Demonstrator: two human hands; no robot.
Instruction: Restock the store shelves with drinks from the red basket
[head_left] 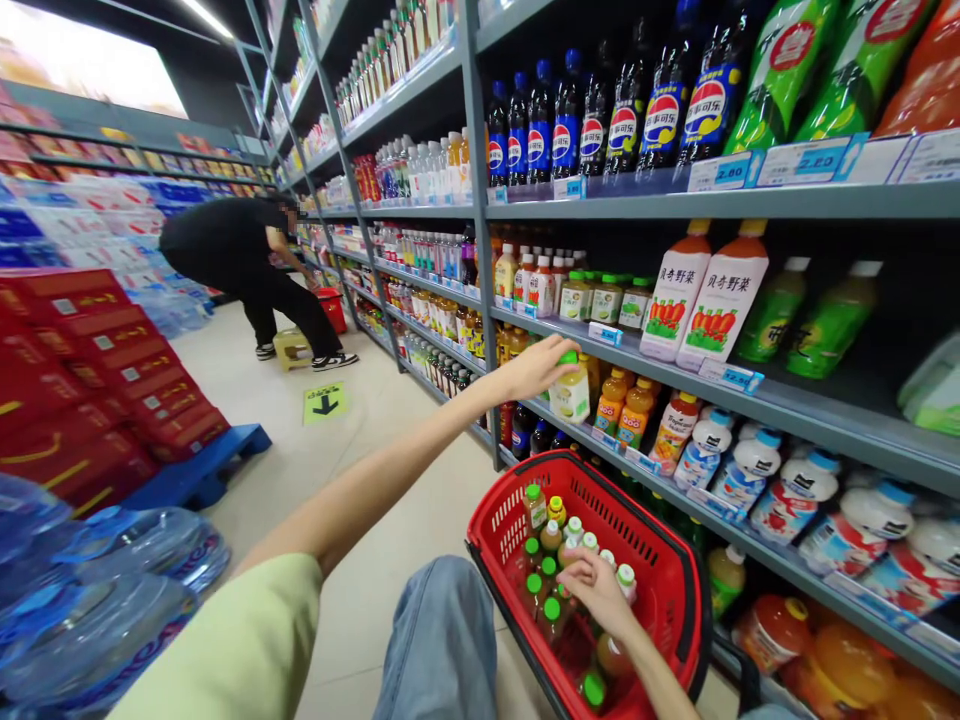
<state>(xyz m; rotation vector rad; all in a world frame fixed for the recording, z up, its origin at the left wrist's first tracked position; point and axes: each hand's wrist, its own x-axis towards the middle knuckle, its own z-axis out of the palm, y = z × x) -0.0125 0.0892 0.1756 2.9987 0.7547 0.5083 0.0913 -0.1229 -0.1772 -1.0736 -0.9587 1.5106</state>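
Note:
My left hand [534, 368] reaches out to the shelf and is closed round a pale drink bottle with a green cap [571, 392] standing at the shelf's front edge. My right hand [594, 588] is down inside the red shopping basket [667, 560] on the floor, its fingers curled over the caps of several small bottles [551, 560] packed there. Whether it grips one of them is hard to make out. My knee in blue jeans [442, 640] is just left of the basket.
Grey shelving [750, 205] full of cola, juice and yoghurt bottles runs along the right. A person in black [240, 265] bends at the far shelves beside a stool and a red basket. Red cartons on a blue pallet [202, 465] and large water jugs [90, 590] stand left.

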